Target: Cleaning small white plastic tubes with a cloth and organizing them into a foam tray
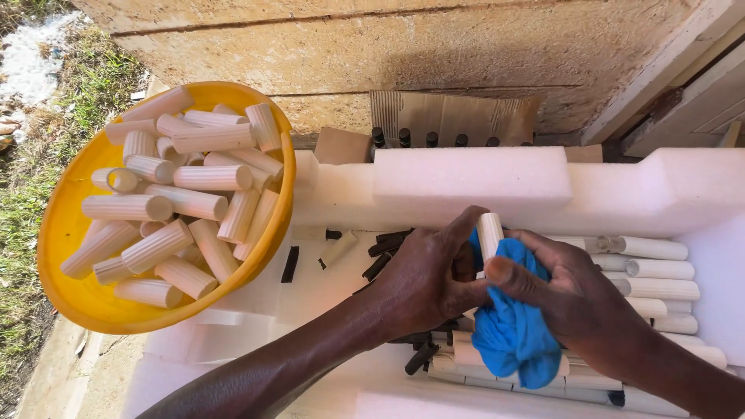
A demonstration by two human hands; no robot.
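Hands — left (pixel 431 279), right (pixel 570 299) (blue cloth (pixel 512 334)) — clamped on pale ridged cylinder (pixel 490 233), clear of foam edge (pixel 473 186).

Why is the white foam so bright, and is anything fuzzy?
Head view: hard sunlight bleaches the foam, washing out detail; the arms cast soft shadows below; the bowl, left hand, right hand and cloth look sharp; edges bend slightly.

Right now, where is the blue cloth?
In the head view, the blue cloth sits low and right of centre, held by the right hand against a pale cylinder that the left hand grips.
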